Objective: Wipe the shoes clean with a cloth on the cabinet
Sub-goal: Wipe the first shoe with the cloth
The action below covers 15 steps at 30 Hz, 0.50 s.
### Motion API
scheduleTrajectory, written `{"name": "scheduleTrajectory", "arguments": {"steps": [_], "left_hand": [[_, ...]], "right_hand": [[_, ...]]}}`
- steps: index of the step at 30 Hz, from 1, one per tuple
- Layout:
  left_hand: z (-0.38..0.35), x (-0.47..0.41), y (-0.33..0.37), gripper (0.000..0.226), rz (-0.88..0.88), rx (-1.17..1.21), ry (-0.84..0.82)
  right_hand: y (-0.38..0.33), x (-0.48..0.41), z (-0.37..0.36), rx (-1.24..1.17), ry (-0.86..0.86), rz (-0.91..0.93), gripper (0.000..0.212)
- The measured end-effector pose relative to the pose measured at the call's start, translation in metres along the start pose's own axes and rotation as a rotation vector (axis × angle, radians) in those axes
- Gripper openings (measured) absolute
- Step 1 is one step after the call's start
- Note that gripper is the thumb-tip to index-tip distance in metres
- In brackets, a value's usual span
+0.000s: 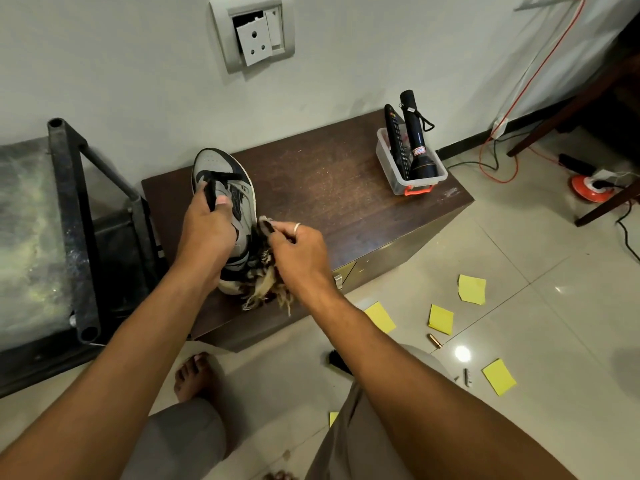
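Left hand [204, 230]: grip holding the shoe [221, 188] on the cabinet [346, 188].
Right hand [301, 251]: grip pinching the cloth [266, 271] beside the shoe.

shoe [221, 174]: grey and white sneaker with black trim and laces, toe pointing far, on the cabinet's left part
cloth [265, 275]: frayed, brownish rag, bunched against the shoe's right side near the heel
cabinet [346, 188]: low, dark brown wood, dusty top, against the wall

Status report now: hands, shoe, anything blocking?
Left hand grips shoe on cabinet. Right hand presses cloth against shoe's side. Nothing blocking.
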State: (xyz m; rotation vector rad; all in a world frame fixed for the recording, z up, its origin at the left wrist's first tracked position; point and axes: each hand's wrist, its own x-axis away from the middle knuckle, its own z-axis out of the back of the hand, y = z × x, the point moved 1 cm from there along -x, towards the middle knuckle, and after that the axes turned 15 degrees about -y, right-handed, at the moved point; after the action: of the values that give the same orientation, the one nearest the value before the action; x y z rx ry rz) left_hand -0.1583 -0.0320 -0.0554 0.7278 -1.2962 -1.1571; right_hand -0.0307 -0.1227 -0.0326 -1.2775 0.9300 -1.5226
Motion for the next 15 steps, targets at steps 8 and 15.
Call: {"name": "scheduleTrajectory", "arguments": {"steps": [8,15], "left_hand": [[-0.004,-0.001,-0.001,0.054,-0.009,0.007,0.022],[0.000,-0.004,-0.003,0.060,-0.006,0.019,0.001]], "right_hand": [[0.006,0.021,-0.002,0.091,-0.171,-0.052,0.028],[0.009,0.022,-0.010,-0.002,0.014,-0.038,0.030]]}}
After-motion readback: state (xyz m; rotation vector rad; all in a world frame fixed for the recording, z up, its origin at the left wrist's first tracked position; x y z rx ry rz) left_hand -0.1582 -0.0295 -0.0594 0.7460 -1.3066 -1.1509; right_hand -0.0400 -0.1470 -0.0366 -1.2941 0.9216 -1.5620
